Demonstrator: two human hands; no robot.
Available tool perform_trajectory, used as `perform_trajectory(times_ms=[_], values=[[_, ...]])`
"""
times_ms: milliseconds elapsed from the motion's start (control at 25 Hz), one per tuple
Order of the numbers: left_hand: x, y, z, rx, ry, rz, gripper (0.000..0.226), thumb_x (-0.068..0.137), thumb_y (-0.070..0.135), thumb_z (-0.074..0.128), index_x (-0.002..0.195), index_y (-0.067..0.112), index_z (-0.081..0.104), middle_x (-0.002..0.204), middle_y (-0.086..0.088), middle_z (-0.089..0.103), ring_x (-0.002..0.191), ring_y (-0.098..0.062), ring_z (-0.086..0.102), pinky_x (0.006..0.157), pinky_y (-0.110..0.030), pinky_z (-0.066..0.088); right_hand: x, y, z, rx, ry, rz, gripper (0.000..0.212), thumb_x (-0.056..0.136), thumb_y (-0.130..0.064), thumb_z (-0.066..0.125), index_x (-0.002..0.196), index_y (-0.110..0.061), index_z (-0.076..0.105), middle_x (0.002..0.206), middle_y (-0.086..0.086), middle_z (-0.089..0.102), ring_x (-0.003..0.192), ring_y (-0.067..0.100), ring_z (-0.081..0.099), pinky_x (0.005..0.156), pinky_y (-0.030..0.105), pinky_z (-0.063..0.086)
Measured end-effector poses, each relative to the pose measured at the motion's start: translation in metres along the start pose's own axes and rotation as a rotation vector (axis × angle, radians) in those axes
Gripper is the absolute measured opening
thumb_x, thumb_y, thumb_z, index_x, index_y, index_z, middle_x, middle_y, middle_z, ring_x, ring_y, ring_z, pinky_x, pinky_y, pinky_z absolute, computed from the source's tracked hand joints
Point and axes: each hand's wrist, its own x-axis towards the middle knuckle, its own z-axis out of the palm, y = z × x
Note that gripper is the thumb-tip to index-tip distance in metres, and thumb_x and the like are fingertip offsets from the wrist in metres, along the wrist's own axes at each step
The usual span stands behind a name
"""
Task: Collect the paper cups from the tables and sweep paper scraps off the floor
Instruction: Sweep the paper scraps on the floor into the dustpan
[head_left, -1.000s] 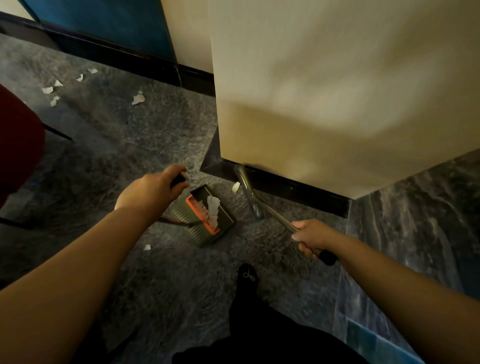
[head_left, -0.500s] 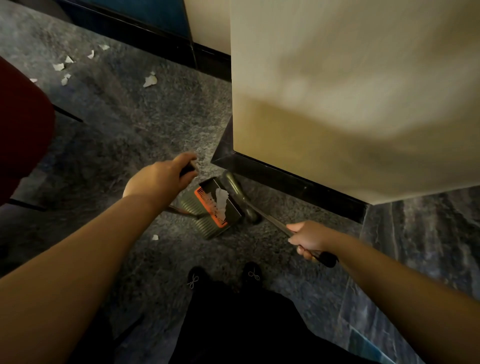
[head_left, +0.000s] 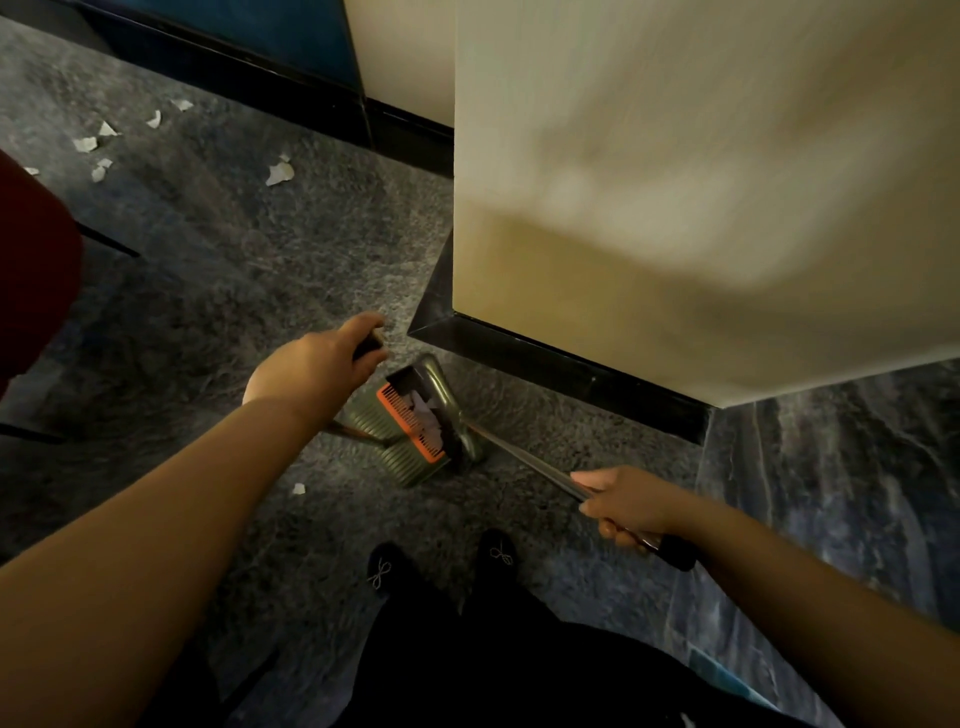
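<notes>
At the far left edge of the frame a dark red chair (head_left: 31, 270) stands on the grey mottled floor (head_left: 218, 291). In the upper left, a loose scatter of white paper scraps (head_left: 85, 144) lies on the floor, small, torn and irregular, with one larger curled scrap (head_left: 279, 173) a little to their right and a single tiny scrap (head_left: 298, 488) lower down, near the left forearm.

Near the centre, the left hand (head_left: 311, 371) is curled round the dark handle of the dustpan (head_left: 400, 441), gripping it from above. The dustpan is grey-green with ribbed sides and an orange comb-like strip, and it sits low on the floor; pale scraps lie inside it, against the orange strip. The broom (head_left: 449, 410) has its grey head pressed right at the dustpan's mouth, just in front of the black skirting of a cream wall corner (head_left: 623, 208).

To the right, the right hand (head_left: 626, 506) is clamped round the broom's metal shaft, just above its black end grip. At the bottom centre, two black shoes (head_left: 441, 561) stand on the floor.
</notes>
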Motion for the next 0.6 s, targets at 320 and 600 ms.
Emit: perform_trajectory(times_ms=[320,600], values=[[-0.044,-0.027,-0.007,-0.08,0.011,-0.076,0.042,0.096,0.05,0.046,0.136,0.04,0.039,0.104,-0.01,0.068,0.088,-0.031,0.065,0.063,-0.032,0.042,0.006,-0.028,0.014,0.001,0.161,-0.081,0.06,0.097,-0.004,0.049,0.151,-0.015,0.027,0.054,0.008,0.051,0.032,0.011,0.042,0.036,0.017,0.032],[-0.05,-0.059,-0.009,0.011,-0.029,-0.106,0.045,0.095,0.055,0.044,0.137,0.046,0.034,0.104,-0.012,0.067,0.089,-0.033,0.065,0.062,-0.032,0.041,0.058,-0.071,0.041,-0.179,0.141,-0.04,0.06,0.099,-0.01,0.048,0.152,-0.015,0.022,0.072,0.009,0.06,0.049,0.015,0.05,0.047,0.027,0.041]])
